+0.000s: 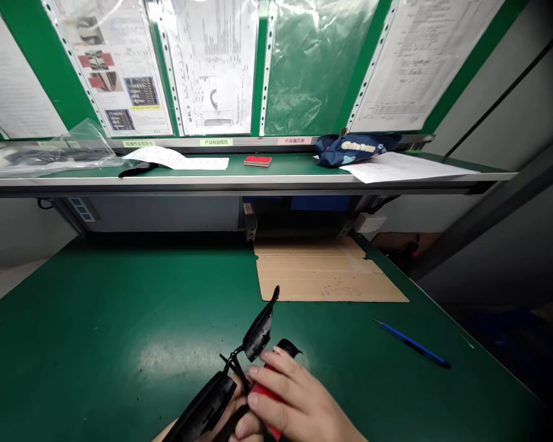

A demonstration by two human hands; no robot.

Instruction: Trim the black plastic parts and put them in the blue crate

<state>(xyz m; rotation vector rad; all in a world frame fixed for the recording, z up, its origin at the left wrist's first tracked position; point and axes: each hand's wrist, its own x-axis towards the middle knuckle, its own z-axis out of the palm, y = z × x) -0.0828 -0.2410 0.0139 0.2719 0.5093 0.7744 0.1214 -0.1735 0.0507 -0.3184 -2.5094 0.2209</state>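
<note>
A black moulded plastic part (258, 334), with curved pieces joined by thin runners, sticks up from the bottom middle of the view above the green table (96, 319). My right hand (295, 405) is closed round a red-handled tool (262, 393) held against the part's runners. My left hand (239, 423) shows only as a few fingertips under the part, curled against its lower black piece (203, 411); most of that hand is hidden below the frame edge.
A flat cardboard sheet (322, 273) lies at the back of the table, a blue pen (412, 344) to the right. The shelf (239, 179) above holds papers, a small red block (257, 161), a dark blue pouch (350, 149) and plastic bags (46, 153).
</note>
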